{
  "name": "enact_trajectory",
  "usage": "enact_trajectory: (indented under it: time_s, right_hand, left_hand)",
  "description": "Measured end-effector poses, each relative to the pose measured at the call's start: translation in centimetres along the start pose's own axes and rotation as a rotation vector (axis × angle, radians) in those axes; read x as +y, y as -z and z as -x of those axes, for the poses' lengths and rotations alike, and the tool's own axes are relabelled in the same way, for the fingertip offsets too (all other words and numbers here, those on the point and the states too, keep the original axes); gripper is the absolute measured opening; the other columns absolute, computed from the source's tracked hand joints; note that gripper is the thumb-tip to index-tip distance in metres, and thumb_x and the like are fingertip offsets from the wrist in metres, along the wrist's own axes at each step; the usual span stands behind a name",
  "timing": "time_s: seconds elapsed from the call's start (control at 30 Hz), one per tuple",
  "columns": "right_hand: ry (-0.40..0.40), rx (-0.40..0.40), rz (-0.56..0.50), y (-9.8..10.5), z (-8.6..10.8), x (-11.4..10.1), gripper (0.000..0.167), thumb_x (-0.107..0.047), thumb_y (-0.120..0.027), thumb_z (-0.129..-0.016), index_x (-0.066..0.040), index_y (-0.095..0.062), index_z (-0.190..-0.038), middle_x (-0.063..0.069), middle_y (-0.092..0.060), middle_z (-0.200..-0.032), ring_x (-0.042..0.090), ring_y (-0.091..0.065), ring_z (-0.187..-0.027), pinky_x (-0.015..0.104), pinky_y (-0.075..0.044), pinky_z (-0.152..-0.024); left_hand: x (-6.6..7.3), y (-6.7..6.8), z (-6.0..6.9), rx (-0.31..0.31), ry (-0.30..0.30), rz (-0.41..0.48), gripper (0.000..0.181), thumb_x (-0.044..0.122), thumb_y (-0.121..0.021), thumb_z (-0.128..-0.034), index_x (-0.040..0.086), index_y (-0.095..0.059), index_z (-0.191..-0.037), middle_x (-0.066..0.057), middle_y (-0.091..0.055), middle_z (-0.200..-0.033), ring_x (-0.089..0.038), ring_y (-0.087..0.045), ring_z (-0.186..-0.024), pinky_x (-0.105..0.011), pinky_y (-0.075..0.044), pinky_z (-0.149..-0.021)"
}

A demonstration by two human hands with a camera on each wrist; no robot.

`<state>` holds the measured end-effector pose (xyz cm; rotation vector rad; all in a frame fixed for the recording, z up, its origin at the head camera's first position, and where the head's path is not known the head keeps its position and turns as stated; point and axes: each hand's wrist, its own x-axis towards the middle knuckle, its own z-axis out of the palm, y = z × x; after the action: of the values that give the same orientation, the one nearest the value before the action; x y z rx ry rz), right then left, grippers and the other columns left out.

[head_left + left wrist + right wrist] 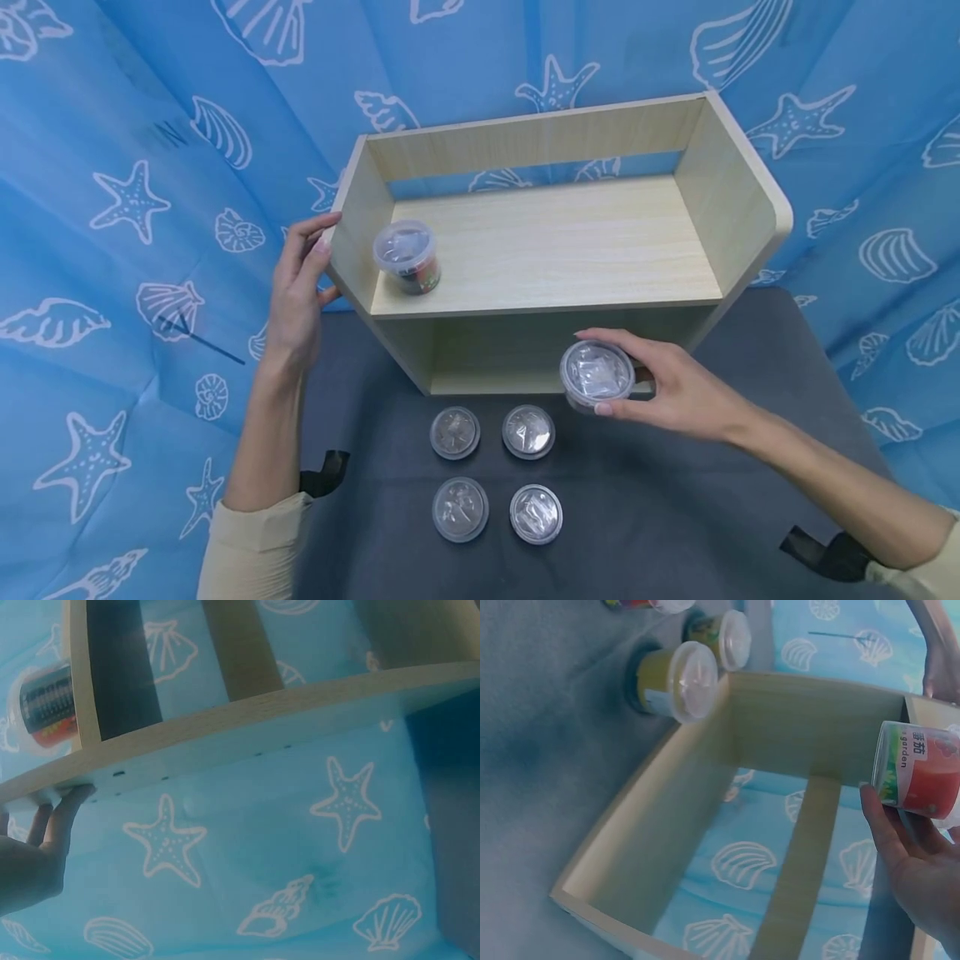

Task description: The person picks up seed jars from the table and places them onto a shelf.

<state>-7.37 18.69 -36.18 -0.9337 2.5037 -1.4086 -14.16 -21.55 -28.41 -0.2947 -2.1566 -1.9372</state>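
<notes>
My right hand (pixel 675 387) grips a clear lidded plastic tub (pixel 597 372) between thumb and fingers, in front of the shelf's lower opening. The right wrist view shows this tub's red and green label (pixel 930 769). My left hand (pixel 296 287) touches the outer face of the left side panel (pixel 225 735) of a pale wooden two-tier shelf (pixel 547 242). On its upper board, at the left end, stands another lidded tub (pixel 408 254) with a dark and red label. Several more tubs, among them a front left one (pixel 460 509), stand on the dark cloth before the shelf.
The shelf stands on a dark grey cloth-covered table (pixel 645 517). A blue curtain (pixel 150 108) with white shells and starfish hangs behind and beside it. The shelf's raised right side panel (pixel 738 175) bounds the upper board.
</notes>
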Motion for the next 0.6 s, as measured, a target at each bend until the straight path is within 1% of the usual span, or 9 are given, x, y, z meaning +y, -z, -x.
enact_trajectory:
  time_s: [0.1,0.23,0.3,0.33,0.5,0.6]
  right_hand:
    - [0.026,0.003,0.044,0.3,-0.3,-0.6,0.074,-0.017,-0.081,-0.084,-0.019,-0.045,-0.148,-0.004,-0.064,-0.122,0.011,-0.063,-0.105,0.025,-0.055,-0.08]
    - [0.077,0.024,0.101,0.8,-0.8,-1.3,0.076,-0.017,-0.083,-0.082,-0.02,-0.045,-0.148,-0.007,-0.065,-0.121,0.008,-0.063,-0.102,0.022,-0.049,-0.08]
    - [0.103,0.033,0.112,1.2,-1.1,-1.7,0.077,-0.015,-0.084,-0.081,-0.02,-0.045,-0.148,-0.006,-0.065,-0.122,0.008,-0.063,-0.103,0.021,-0.048,-0.081]
    - [0.113,0.037,0.117,1.3,-1.2,-2.0,0.079,-0.014,-0.084,-0.081,-0.02,-0.044,-0.148,-0.006,-0.065,-0.124,0.008,-0.063,-0.105,0.02,-0.048,-0.083]
    - [0.15,0.035,0.135,2.3,-2.0,-3.0,0.081,-0.01,-0.084,-0.08,-0.016,-0.043,-0.149,-0.001,-0.063,-0.128,0.008,-0.061,-0.11,0.017,-0.046,-0.089]
    - [0.151,0.024,0.13,2.8,-2.5,-3.5,0.08,-0.009,-0.083,-0.081,-0.016,-0.043,-0.15,0.001,-0.063,-0.128,0.008,-0.06,-0.108,0.019,-0.047,-0.086]
  left_hand:
    - [0.0,0.0,0.0,-0.001,0.001,0.001,0.036,0.03,-0.048,-0.1044,0.018,-0.053,-0.138,-0.007,-0.046,-0.142,-0.026,-0.043,-0.129,-0.076,-0.029,-0.099]
    - [0.0,-0.1,-0.1,-0.001,0.003,0.001,0.036,0.031,-0.048,-0.1043,0.018,-0.053,-0.138,-0.007,-0.046,-0.142,-0.026,-0.043,-0.129,-0.076,-0.029,-0.099]
    - [0.1,-0.1,-0.1,-0.001,0.002,0.003,0.036,0.031,-0.048,-0.1042,0.019,-0.054,-0.137,-0.007,-0.046,-0.142,-0.026,-0.043,-0.129,-0.075,-0.029,-0.099]
    - [0.1,0.0,-0.2,-0.002,0.001,0.005,0.036,0.031,-0.048,-0.1042,0.019,-0.054,-0.137,-0.007,-0.046,-0.141,-0.026,-0.043,-0.128,-0.075,-0.03,-0.099]
    - [0.2,0.0,-0.1,-0.002,0.004,0.008,0.035,0.03,-0.047,-0.1047,0.018,-0.054,-0.137,-0.007,-0.047,-0.141,-0.027,-0.044,-0.127,-0.074,-0.032,-0.098]
    - [0.2,0.0,0.0,-0.001,0.008,0.003,0.035,0.03,-0.047,-0.1049,0.019,-0.054,-0.137,-0.007,-0.047,-0.141,-0.027,-0.044,-0.127,-0.074,-0.032,-0.098]
